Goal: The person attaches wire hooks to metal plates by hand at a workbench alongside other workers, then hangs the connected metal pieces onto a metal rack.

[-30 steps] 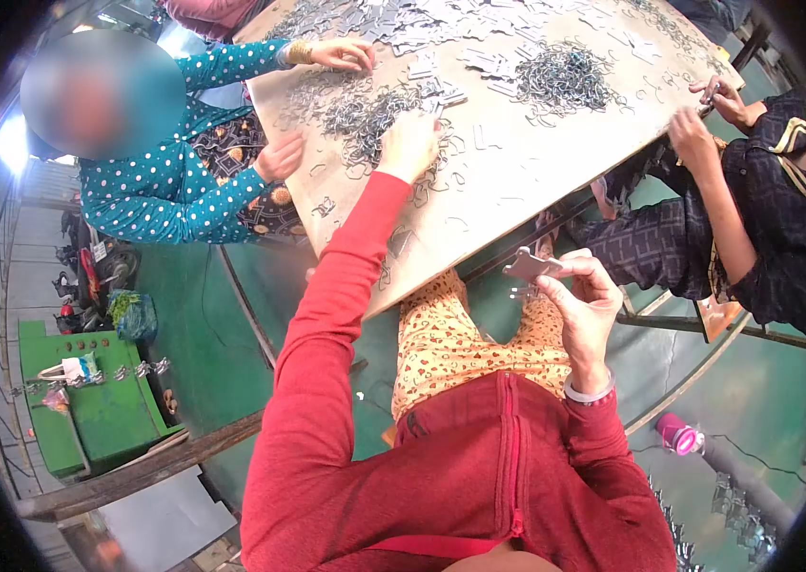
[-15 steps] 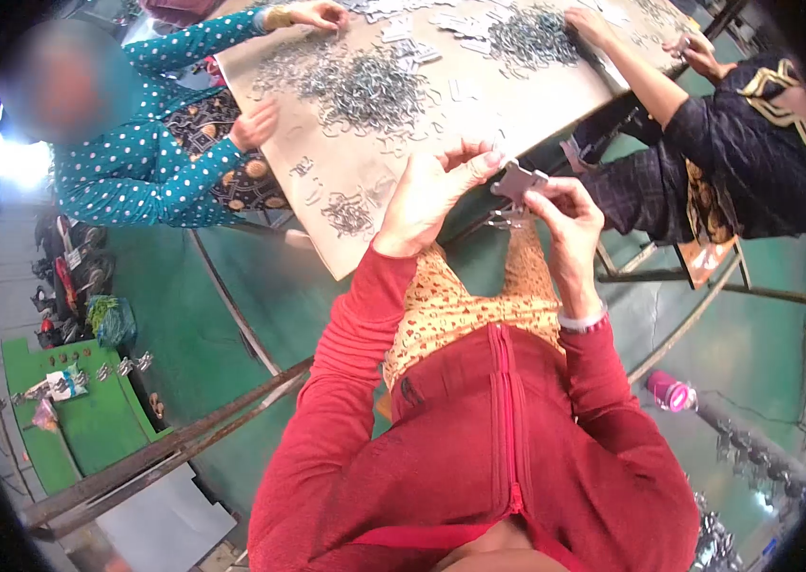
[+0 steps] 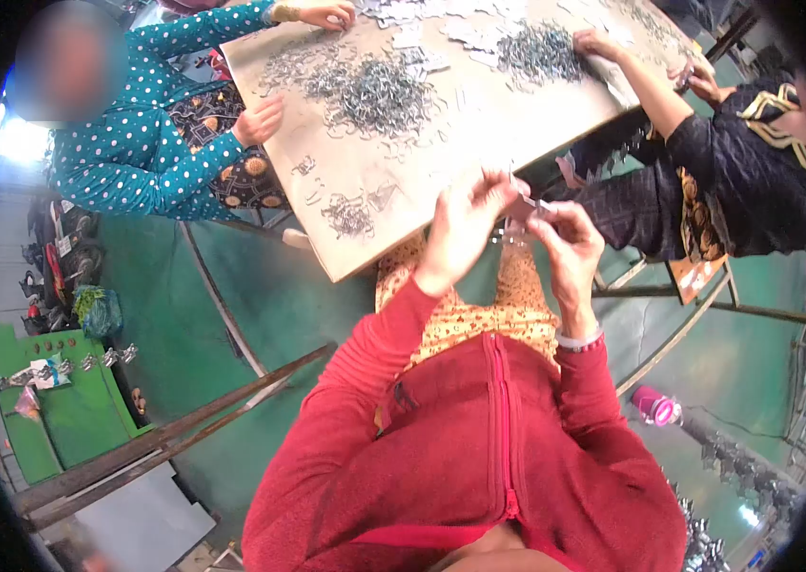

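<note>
Clock reference: metal plate [image 3: 525, 204] as hub; 12 o'clock points away from the wearer.
Metal plate: one, dark grey, tilted, held in front of the torso beyond the near edge of the table [image 3: 312, 205].
Right hand [image 3: 567, 238]: one, at 4 o'clock; thumb and fingers clamped on the metal plate.
Left hand [image 3: 465, 224]: one, at 8 o'clock; thumb and fingertips closed on a thin wire piece [image 3: 512, 172], at the plate's edge. Exact contact with the plate cannot be told.
Bright metal bits [image 3: 509, 236]: just under the metal plate, between the hands; too small to count.
Wire clip piles: three on the table. Large pile [image 3: 379, 93] at 10 o'clock; second pile [image 3: 541, 52] at 12 o'clock; small pile [image 3: 350, 215] at 9 o'clock. Single clips uncountable.
Loose plates [image 3: 412, 11]: many, spread flat at 11 o'clock.
Co-workers: two clearly in view. Dotted-sleeve co-worker [image 3: 136, 143] at 9 o'clock, two hands at the table; dark-clothed co-worker [image 3: 746, 181] at 3 o'clock, one hand at the second pile.
Pink cylinder [image 3: 652, 405]: one, at 5 o'clock, below table level.
</note>
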Motion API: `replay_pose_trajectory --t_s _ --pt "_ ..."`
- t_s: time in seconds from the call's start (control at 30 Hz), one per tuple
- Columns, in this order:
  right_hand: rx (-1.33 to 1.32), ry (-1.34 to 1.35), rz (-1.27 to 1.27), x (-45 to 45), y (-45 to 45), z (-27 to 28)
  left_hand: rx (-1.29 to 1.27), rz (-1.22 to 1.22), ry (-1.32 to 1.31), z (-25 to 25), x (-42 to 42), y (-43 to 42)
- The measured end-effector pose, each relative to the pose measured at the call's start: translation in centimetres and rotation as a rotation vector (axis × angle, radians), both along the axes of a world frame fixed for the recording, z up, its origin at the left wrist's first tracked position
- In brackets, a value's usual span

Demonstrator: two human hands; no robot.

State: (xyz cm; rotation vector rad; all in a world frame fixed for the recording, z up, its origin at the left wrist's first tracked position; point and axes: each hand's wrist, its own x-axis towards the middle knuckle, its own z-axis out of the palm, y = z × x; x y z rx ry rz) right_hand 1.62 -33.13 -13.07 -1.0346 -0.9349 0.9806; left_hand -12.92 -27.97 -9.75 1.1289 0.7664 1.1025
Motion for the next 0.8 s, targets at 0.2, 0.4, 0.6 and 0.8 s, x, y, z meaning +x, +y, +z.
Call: replay_pose_trajectory --t_s 0.2,0.4,0.6,0.8 --pt "-0.104 -0.062 0.038 3.6 3.9 0.3 0.475 0.242 0.286 0.4 0.5 -1.6" --pt "-0.079 -0.529 0.190 0.5 18.8 -1.8 0.604 0.302 0.307 -1.0 -0.2 -1.1" --pt "0.101 -1.284 0.107 -1.6 27.3 -7.6 0.503 0.307 0.281 -1.9 -1.1 -1.3" --pt "-0.099 -0.900 0.309 0.3 25.2 -2.6 0.368 0.326 0.318 -2.5 -1.9 -1.2"
